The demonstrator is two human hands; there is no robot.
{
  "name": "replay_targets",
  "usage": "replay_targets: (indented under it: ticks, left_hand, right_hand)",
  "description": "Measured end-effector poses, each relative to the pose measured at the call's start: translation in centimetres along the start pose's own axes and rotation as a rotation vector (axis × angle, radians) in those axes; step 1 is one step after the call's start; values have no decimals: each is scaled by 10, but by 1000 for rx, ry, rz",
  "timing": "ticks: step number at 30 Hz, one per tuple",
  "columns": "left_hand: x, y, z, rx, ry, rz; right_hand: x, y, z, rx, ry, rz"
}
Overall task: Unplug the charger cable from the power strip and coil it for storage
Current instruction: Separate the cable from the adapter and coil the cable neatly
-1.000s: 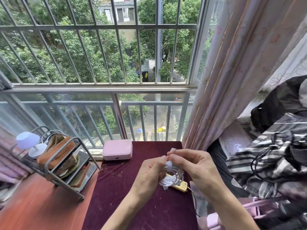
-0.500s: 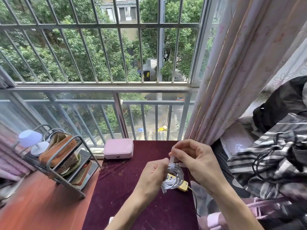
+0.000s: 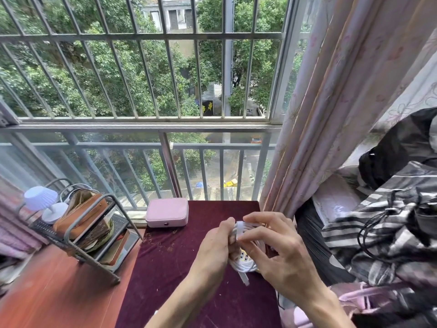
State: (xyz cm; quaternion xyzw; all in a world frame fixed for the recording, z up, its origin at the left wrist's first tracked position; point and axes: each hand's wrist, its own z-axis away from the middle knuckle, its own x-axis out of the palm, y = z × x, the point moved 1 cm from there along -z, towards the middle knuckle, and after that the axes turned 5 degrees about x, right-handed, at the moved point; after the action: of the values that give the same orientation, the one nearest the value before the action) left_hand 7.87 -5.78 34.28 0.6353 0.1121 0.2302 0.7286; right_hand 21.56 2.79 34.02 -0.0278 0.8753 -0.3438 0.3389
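Left hand [image 3: 216, 247] clenched round the near-left side of a white, smooth, rubbery charger cable [image 3: 243, 266] wound into a round coil of several loops. Right hand [image 3: 276, 254] grasping the same coil from the right, thumb and forefinger pinching a flat white fastening strap [image 3: 240, 229] wrapped across the top of the loops. Coil held just above the worktop [image 3: 179, 268], at its right half. One short straight end with a slim white connector [image 3: 244, 279] hanging down out of the bottom of the coil. Directly under the coil, mostly hidden by it and the fingers, a yellow plastic power strip [image 3: 244, 255] with dark socket slots; whether touching the cable, cannot tell.

Worktop covered in dark maroon velvety cloth, flecked with pale crumbs and lint. At its far edge, a pink rounded rectangular case [image 3: 167, 212], matte, with a small front clasp. Left of that, a grey metal wire rack [image 3: 94, 235] on a reddish wooden surface, holding a tan leather bag [image 3: 81, 215] and a small white lamp with a pleated shade [image 3: 43, 202]. Right side: pale pink floral curtain [image 3: 331, 114] in soft folds, then a heap of black-and-white striped fabric [image 3: 378, 233]. Beyond, grey metal window bars [image 3: 151, 79].
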Motion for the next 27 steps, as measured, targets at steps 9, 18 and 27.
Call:
replay_targets:
  ticks: [9,18,27]
  left_hand:
    - [-1,1,-8,-124,57,115]
    - [-4,-2,2,15,37,-325]
    - [-8,-11,0,28,-22,-472]
  right_hand:
    - [3,7,-3,-158,39,116]
    - [-4,1,-17,40,-224,-22]
    - [-2,3,-23,-5,-213,137]
